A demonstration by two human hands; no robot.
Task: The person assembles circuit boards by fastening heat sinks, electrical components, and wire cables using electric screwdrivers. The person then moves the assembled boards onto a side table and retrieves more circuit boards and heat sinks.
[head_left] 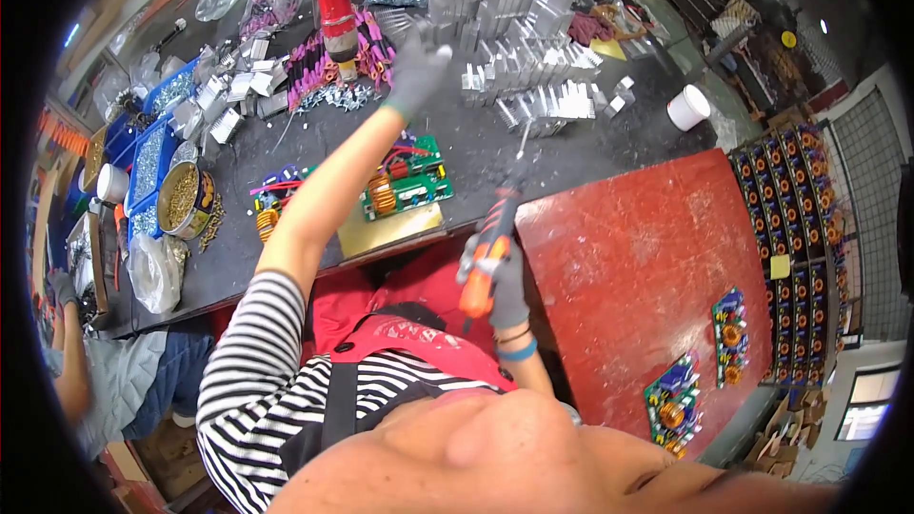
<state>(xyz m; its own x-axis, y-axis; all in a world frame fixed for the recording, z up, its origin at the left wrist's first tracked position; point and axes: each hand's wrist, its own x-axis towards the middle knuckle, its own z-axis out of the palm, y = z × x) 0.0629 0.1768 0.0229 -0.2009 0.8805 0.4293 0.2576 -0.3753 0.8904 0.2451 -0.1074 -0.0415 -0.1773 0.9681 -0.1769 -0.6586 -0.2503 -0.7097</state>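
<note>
While right hand (497,278) grips one screwdriver (490,243) | three circuit boards (407,179)

At a cluttered dark workbench (571,157), my gloved left hand (417,71) reaches out to the pile of silver aluminium heat sinks (533,48). My gloved right hand (500,281) grips an orange-handled screwdriver (490,247), tip up. A green circuit board (407,181) lies between them; two more boards (705,371) rest on the red table (628,266).

White cup (688,107), round tin of screws (184,198), two circuit boards (705,371) on a red board (628,266).
</note>
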